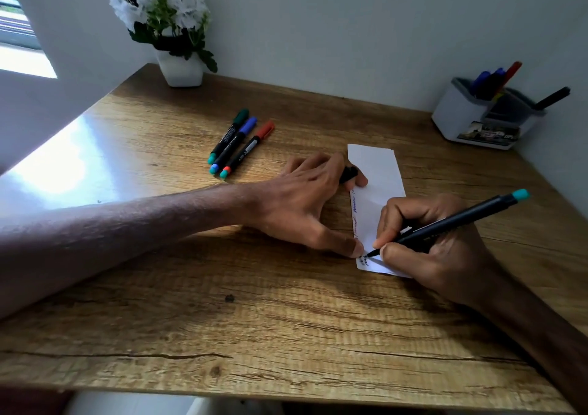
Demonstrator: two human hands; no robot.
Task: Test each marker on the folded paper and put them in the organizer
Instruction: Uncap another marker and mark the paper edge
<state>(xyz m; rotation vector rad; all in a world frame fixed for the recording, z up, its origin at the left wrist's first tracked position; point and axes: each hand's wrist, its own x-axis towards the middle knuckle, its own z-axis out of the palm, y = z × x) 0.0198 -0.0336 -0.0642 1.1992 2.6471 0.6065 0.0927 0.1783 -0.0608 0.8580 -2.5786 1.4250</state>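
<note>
The wooden surface point(159, 287) bears the folded paper point(375, 166), a white strip scribbled blue and black down its left edge. The right hand point(439, 255) pinches a black, teal-ended marker point(451, 220), tip on the paper's near end. The left hand point(299, 198) pins the paper with its thumb, fingers curled round a black cap point(349, 173).

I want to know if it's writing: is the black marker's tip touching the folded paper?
Touching. The head view shows the marker with its tip down on the paper, at a black scribble.
</note>
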